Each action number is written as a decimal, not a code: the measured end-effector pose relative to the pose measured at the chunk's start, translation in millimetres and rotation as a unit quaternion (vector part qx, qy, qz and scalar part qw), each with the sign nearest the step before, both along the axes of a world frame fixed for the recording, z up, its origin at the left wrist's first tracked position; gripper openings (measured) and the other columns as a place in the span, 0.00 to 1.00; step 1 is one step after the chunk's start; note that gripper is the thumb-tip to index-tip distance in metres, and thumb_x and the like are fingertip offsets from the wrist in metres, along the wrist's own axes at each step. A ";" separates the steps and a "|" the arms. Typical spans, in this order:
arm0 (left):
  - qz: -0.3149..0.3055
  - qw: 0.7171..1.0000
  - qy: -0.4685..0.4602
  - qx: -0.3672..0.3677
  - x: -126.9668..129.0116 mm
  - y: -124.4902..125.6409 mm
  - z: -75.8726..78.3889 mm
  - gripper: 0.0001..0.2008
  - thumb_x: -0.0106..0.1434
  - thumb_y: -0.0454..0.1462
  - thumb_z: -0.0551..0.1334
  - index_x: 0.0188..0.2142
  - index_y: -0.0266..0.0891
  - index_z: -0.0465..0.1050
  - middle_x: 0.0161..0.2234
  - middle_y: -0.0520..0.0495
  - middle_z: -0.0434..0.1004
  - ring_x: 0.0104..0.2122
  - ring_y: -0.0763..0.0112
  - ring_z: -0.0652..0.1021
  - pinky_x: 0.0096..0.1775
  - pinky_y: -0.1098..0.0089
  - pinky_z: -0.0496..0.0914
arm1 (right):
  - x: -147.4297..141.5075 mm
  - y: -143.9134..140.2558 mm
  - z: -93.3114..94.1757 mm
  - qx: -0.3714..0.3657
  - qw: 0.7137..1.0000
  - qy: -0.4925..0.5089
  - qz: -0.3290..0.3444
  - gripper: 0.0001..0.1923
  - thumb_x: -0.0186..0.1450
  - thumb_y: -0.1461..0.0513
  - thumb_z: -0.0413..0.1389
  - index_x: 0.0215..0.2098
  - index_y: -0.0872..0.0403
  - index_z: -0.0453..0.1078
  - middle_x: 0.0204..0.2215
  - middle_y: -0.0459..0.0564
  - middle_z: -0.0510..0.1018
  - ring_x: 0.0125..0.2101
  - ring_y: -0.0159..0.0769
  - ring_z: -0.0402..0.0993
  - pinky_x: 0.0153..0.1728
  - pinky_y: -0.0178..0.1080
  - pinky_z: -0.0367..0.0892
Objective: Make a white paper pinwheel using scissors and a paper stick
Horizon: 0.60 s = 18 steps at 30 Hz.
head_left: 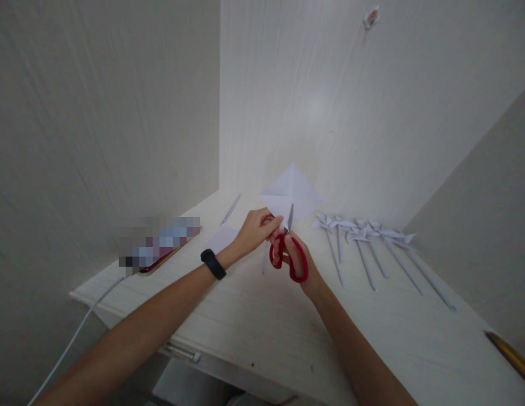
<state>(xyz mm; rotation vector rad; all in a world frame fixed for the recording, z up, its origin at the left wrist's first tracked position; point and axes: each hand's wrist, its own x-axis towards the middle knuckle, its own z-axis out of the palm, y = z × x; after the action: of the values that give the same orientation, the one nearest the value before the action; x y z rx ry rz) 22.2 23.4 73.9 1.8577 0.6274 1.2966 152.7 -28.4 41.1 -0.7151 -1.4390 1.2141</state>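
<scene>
A square sheet of white paper [302, 189], creased along its diagonals, is held up corner-wise above the desk. My left hand [264, 224], with a black band on the wrist, pinches its lower corner between thumb and fingers. In my right hand [303, 259] is a pair of scissors [299, 269] with red handles, my fingers in the loops. The metal blades point up and lie against the lower part of the paper, close to my left thumb. Whether the blades are parted I cannot tell.
Several paper pinwheels [364, 231] on rolled paper sticks lie at the right. Thin white sticks [231, 208] and another paper sheet [222, 238] lie left of centre. A phone [169, 248] with a white cable [82, 324] leans by the left wall. Walls close in the desk [262, 327].
</scene>
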 end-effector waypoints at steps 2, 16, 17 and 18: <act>0.001 1.000 -0.002 -0.001 0.0 -0.6 0.8 0.15 0.61 0.44 0.58 0.24 0.35 0.65 0.14 0.55 0.67 0.14 0.80 0.67 0.18 0.78 0.61 | -0.2 -0.8 0.9 0.002 1.000 -0.005 -0.007 0.17 0.65 0.47 0.48 0.35 0.52 0.61 0.19 0.41 0.65 0.19 0.29 0.62 0.19 0.33 0.59; 0.000 0.999 0.026 -0.021 -0.2 2.2 -4.7 0.16 0.60 0.44 0.58 0.23 0.34 0.66 0.15 0.55 0.67 0.15 0.79 0.68 0.19 0.77 0.63 | 0.8 -3.0 -1.3 -0.006 1.000 0.030 0.003 0.17 0.66 0.48 0.48 0.32 0.52 0.63 0.23 0.44 0.68 0.23 0.31 0.65 0.24 0.35 0.63; -0.001 0.999 0.024 -0.022 -0.3 2.1 -4.6 0.16 0.60 0.44 0.58 0.23 0.34 0.66 0.15 0.55 0.67 0.15 0.79 0.68 0.19 0.77 0.63 | 0.6 -3.2 -0.9 -0.006 1.000 0.031 0.000 0.17 0.66 0.47 0.48 0.32 0.52 0.62 0.23 0.44 0.68 0.23 0.31 0.65 0.24 0.35 0.63; -0.002 0.999 0.023 -0.022 -0.4 2.1 -4.6 0.16 0.60 0.44 0.58 0.24 0.34 0.66 0.15 0.55 0.67 0.15 0.79 0.68 0.19 0.77 0.63 | 0.5 -3.3 -0.6 -0.006 1.000 0.031 -0.002 0.17 0.65 0.47 0.48 0.32 0.52 0.62 0.23 0.44 0.68 0.23 0.31 0.65 0.24 0.35 0.63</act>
<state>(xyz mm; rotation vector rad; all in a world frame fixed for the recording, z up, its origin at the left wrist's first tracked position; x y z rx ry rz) 21.8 25.5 69.3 1.8579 0.6712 1.2309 153.2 -31.7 40.5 -0.6825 -1.3807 1.2321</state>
